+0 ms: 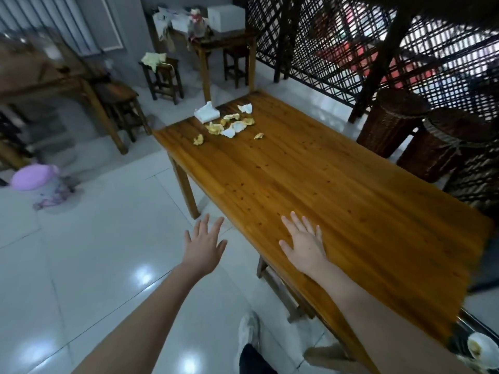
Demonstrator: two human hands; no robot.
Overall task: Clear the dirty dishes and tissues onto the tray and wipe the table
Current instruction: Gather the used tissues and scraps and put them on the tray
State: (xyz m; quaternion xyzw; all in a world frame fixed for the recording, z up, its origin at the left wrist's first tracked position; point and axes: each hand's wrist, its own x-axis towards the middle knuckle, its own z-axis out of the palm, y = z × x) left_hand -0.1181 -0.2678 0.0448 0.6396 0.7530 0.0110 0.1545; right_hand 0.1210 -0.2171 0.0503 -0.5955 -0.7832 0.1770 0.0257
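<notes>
A long wooden table runs from near right to far middle. At its far end lie several crumpled tissues, some stained yellow, and a folded white cloth at the far corner. My right hand is stretched out flat over the table's near left part, fingers straight. My left hand hovers open over the floor, just left of the table's edge. At the bottom right a dark tray with a dirty white dish peeks into view.
Two wicker baskets stand right of the table by a lattice screen. More wooden tables and stools stand behind and to the left. A purple-lidded bin sits on the glossy white floor at left.
</notes>
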